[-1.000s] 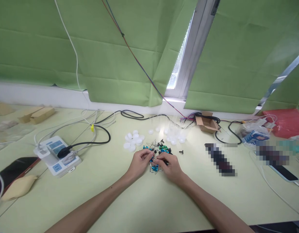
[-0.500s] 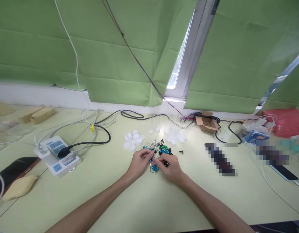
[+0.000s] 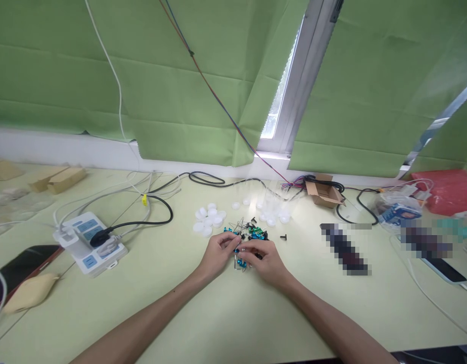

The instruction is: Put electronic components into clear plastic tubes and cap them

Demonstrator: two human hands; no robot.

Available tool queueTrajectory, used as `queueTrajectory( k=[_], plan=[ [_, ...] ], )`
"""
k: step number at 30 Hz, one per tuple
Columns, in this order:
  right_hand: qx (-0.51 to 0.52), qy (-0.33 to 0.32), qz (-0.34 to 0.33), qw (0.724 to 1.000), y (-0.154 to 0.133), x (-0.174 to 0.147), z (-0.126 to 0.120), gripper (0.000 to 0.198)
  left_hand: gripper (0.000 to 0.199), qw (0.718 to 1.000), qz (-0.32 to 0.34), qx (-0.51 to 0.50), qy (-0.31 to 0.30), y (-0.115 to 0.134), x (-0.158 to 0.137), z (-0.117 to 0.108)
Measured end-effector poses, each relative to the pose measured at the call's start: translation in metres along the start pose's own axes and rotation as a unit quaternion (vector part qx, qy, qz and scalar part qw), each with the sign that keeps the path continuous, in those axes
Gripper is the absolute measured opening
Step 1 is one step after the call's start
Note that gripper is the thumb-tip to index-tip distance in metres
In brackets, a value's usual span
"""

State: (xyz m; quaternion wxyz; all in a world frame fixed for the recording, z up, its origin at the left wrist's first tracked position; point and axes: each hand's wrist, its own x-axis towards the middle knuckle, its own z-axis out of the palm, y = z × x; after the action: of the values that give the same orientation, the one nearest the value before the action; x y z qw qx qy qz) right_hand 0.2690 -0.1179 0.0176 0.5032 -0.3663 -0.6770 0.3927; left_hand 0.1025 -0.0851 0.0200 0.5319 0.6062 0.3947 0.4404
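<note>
My left hand [image 3: 217, 253] has its thumb and fingers pinched together at the left side of a heap of small parts. What it grips is too small to name. Facing it, my right hand [image 3: 267, 259] is closed too, its fingertips close to the left thumb. A small blue part [image 3: 237, 251] shows between the two hands; which hand bears it, I cannot tell. Blue metal pieces [image 3: 241, 263], green ones [image 3: 255, 230] and black ones lie around the fingers, with thin bent metal rods [image 3: 240, 224] among them. My right hand hides part of the heap.
White round caps [image 3: 207, 222] lie beyond my left hand, and clear containers with white lids [image 3: 270, 221] further right. A black T-shaped piece [image 3: 283, 237] lies apart. A power strip [image 3: 90, 243] stands left, an open cardboard box [image 3: 324, 194] back right. Black cable runs along the back.
My right fingers have shifted slightly at the pinch, and the small blue part between the hands now shows more. My left hand has hardly moved.
</note>
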Motion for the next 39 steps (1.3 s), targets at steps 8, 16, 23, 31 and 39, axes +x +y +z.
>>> queueTrajectory(
  k=[8, 16, 23, 31, 39],
  plan=[
    [0.061, -0.043, 0.006, 0.997, -0.0039, -0.0003, -0.0020, 0.019, 0.028, 1.000, 0.009, -0.011, -0.008, -0.0026, 0.0004, -0.0001],
    [0.055, -0.032, -0.002, 0.998, 0.0009, -0.0007, -0.0010, 0.021, 0.031, 0.999, -0.007, -0.038, -0.003, -0.0066, 0.0016, -0.0008],
    [0.004, -0.010, -0.002, 1.000, 0.0023, 0.0001, -0.0019, 0.016, 0.033, 0.999, -0.013, -0.040, 0.007, -0.0053, 0.0011, -0.0005],
    [-0.022, 0.019, 0.006, 1.000, 0.0024, 0.0002, -0.0001, 0.010, 0.033, 1.000, 0.021, 0.014, 0.003, -0.0072, 0.0019, -0.0013],
    [-0.035, 0.031, 0.008, 0.999, 0.0022, -0.0001, -0.0001, 0.010, 0.030, 0.999, 0.033, 0.041, 0.000, -0.0055, 0.0008, -0.0012]
  ],
)
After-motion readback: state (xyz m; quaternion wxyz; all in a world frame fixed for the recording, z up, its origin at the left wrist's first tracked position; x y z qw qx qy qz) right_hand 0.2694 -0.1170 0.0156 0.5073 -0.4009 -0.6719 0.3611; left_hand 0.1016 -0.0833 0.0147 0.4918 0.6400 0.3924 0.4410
